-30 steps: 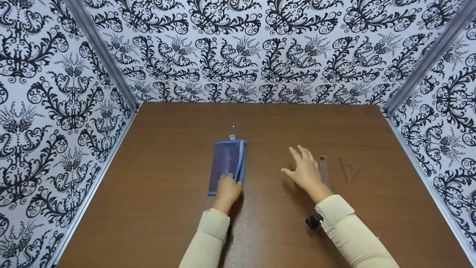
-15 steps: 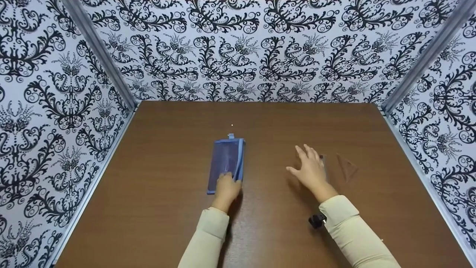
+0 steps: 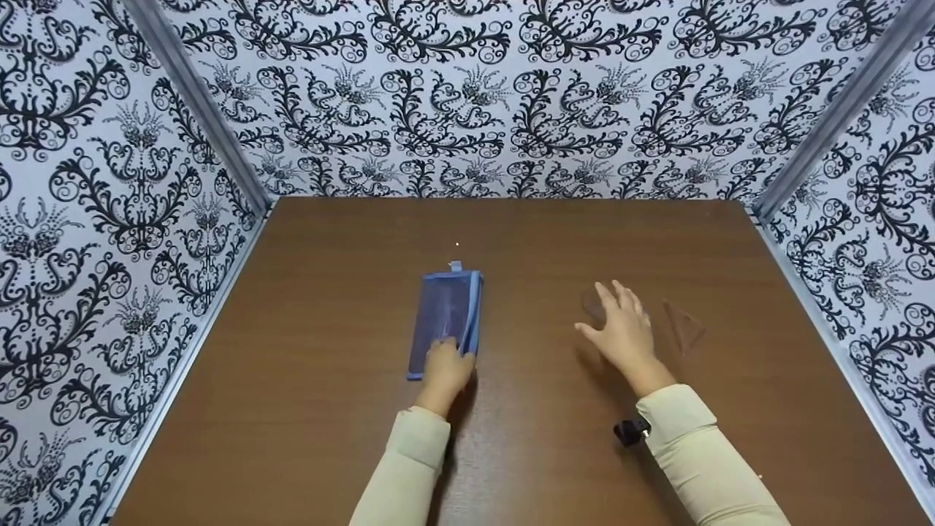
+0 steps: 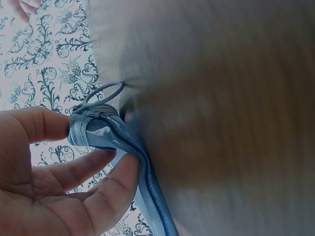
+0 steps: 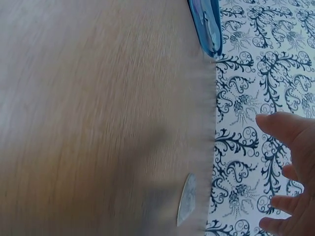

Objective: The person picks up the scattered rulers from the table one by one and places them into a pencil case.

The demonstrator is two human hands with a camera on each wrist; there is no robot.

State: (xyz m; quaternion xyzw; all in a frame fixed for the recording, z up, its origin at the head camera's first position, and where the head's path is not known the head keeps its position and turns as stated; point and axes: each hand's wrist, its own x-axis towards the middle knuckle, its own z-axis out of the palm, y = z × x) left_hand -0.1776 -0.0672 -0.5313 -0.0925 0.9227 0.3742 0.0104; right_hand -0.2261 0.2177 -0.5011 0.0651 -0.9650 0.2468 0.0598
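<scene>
My left hand [image 3: 447, 372] grips the near end of a blue zippered mesh pouch [image 3: 440, 307] lying on the table. In the left wrist view, its thumb and fingers pinch the pouch's fabric edge [image 4: 101, 130] beside a thin loop. My right hand [image 3: 624, 332] hovers to the right with fingers spread, holding nothing. Close by its fingertips lies a clear curved piece, like a protractor [image 3: 593, 305], also a pale half-round in the right wrist view [image 5: 187, 200]. A transparent set square [image 3: 684, 328] lies right of that hand. The ruler is mostly hidden behind the hand.
A brown wooden table [image 3: 329, 438] spreads under everything. Patterned black-and-white walls [image 3: 453, 95] enclose it at the back and sides, with grey metal posts [image 3: 197, 102] at the corners. A small black device [image 3: 630, 432] sits at the right cuff.
My right hand has drifted right, now covering the ruler and uncovering the curved clear piece. The left hand and pouch have stayed in place.
</scene>
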